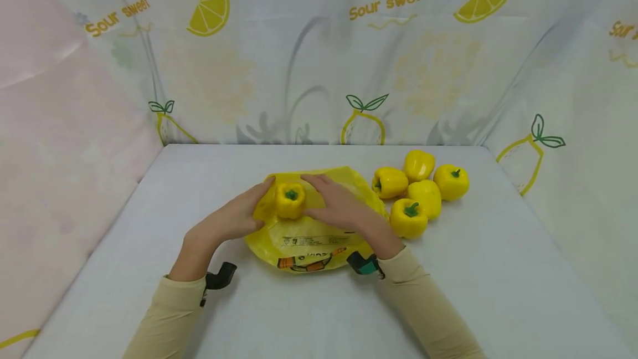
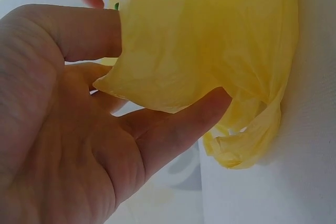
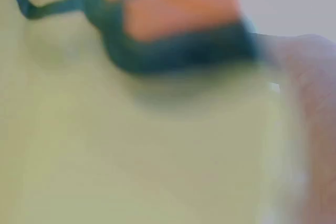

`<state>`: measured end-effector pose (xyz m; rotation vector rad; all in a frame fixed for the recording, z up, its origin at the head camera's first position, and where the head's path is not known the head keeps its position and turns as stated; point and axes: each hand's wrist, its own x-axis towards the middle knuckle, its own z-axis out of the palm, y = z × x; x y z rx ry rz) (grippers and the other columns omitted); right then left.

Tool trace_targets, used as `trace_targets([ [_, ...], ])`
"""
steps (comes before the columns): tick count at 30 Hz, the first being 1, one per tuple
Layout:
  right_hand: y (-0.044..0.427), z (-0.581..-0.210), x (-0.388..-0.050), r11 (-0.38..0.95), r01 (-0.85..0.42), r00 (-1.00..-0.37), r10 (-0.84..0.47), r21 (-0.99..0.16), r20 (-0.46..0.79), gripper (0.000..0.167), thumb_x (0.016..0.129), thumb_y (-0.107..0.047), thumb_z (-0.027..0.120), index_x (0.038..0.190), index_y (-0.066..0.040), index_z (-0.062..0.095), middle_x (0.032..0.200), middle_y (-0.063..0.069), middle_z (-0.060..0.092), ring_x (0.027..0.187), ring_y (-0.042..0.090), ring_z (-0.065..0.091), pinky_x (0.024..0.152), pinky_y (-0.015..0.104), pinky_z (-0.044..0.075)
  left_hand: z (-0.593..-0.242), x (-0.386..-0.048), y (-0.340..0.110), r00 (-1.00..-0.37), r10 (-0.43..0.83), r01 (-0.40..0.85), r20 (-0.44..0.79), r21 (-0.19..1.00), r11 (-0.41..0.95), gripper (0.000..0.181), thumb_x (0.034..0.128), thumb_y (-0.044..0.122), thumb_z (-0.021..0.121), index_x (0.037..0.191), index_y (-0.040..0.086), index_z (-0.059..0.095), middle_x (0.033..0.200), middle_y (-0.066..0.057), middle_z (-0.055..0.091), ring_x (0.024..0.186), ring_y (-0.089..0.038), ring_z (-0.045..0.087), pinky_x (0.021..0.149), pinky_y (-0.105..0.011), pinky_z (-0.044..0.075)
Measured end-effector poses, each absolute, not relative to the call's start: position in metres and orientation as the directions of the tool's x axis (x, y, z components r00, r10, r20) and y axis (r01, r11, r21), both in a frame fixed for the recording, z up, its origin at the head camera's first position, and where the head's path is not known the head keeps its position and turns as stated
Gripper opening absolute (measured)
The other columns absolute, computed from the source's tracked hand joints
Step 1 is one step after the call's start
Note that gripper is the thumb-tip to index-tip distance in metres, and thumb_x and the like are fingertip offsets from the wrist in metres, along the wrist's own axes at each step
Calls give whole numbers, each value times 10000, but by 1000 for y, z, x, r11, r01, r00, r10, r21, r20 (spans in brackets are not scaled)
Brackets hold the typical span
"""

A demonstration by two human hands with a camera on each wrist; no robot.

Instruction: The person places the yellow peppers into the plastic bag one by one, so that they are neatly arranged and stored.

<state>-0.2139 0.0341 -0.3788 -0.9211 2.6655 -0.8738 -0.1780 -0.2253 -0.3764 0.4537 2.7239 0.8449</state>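
A yellow bell pepper (image 1: pixel 290 200) with a green stem sits upright in or on a yellow plastic bag (image 1: pixel 319 227), between the two hands. My left hand (image 1: pixel 239 212) is at the bag's left edge, its thumb and fingers spread apart. In the left wrist view, the thumb passes behind the bag's edge, and one fairly straight finger touches the thin plastic (image 2: pixel 210 35). My right hand (image 1: pixel 344 204) lies over the bag with its thumb close to the pepper and its fingers reaching past it. Blurred printed plastic (image 3: pixel 131 145) fills most of the right wrist view.
Several more yellow bell peppers (image 1: pixel 425 198) are grouped on the white table (image 1: pixel 473 287), right of the bag. Behind the table hangs a lemon-print cloth (image 1: pixel 319 71). A dark wrist device (image 1: pixel 221 276) projects beside the left sleeve.
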Motion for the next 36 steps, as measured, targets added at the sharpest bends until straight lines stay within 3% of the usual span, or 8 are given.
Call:
trace_targets([
  [6,66,-359,-210,635,-498,-780,-625,-590,-15,661,946,-312,646,1536,-209,366,1533,63,449,1339,284,505,1090,471,458,-375,-177,-225,-920,361,211,-155,578,788,911,843,-19,570,1610,131,102,1680,-106,134,1546,-356,148,1241,-570,164],
  [20,142,-334,-210,693,-378,-860,-508,-614,-44,667,917,-220,668,1524,-230,394,1548,77,428,1358,345,452,1077,546,438,-379,-175,-227,-922,353,209,-159,562,800,869,868,13,570,1609,139,134,1668,-126,177,1540,-361,168,1238,-574,176],
  [29,174,-323,-209,765,-272,-863,-462,-583,-203,692,885,-273,703,1498,-132,416,1497,176,468,1343,396,460,1005,531,497,-380,-175,-227,-923,348,205,-162,558,804,885,856,14,565,1611,145,121,1666,-140,176,1538,-376,163,1234,-589,170],
  [36,181,-326,-206,849,-228,-827,-427,-477,-366,708,828,-231,733,1474,-114,466,1470,183,504,1276,342,497,1048,527,445,-378,-176,-227,-923,343,198,-173,548,812,886,855,1,564,1610,141,122,1666,-141,175,1538,-375,165,1236,-582,171],
])
